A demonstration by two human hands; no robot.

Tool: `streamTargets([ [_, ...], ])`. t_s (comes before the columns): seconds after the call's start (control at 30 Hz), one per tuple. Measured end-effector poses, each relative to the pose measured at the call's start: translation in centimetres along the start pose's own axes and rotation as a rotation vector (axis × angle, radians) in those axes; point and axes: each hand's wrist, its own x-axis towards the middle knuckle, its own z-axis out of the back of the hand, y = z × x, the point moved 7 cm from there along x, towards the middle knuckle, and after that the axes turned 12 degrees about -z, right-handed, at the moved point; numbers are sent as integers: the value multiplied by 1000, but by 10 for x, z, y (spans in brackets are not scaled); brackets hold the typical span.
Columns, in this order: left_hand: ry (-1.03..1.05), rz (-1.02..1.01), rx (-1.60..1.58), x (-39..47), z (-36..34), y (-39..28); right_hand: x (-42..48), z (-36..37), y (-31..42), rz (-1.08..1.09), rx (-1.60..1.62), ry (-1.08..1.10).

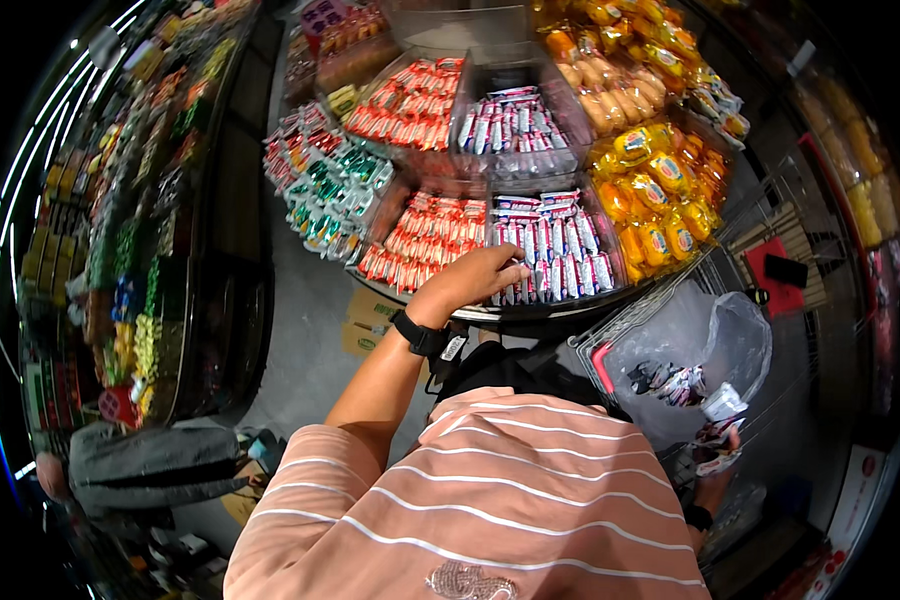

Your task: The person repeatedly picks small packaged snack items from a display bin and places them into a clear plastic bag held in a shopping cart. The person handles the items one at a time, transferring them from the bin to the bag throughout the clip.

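Observation:
My left hand [487,271] is over the front of a display bin, with its fingers loosely bent and apart and no packet visible in it. Just beyond its fingertips are rows of silver, pink and blue wrapped snack bars [547,244]. Orange-wrapped snacks [435,232] fill the neighbouring compartment. At the lower right, my right hand [729,448] grips several wrapped snack packets [712,439], partly hiding its fingers. It is beside a clear plastic bag [690,315] in a shopping cart [596,349]. More wrapped packets [671,384] lie inside the bag.
Yellow-packaged cakes [656,187] and green-and-silver packets [337,187] flank the bins. A phone [786,271] lies on a red item [769,281] near the cart. Stocked shelves [142,187] line the left. Another person [150,461] is at lower left, near a cardboard box [367,322].

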Motion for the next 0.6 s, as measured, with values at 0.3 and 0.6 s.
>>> streamTargets([
  [0.3,75,-184,-354,107,47,-55,65,-250,33,-291,75,501],
  [0.6,89,-291,-375,154,86,-42,106,-445,12,-348,54,602],
])
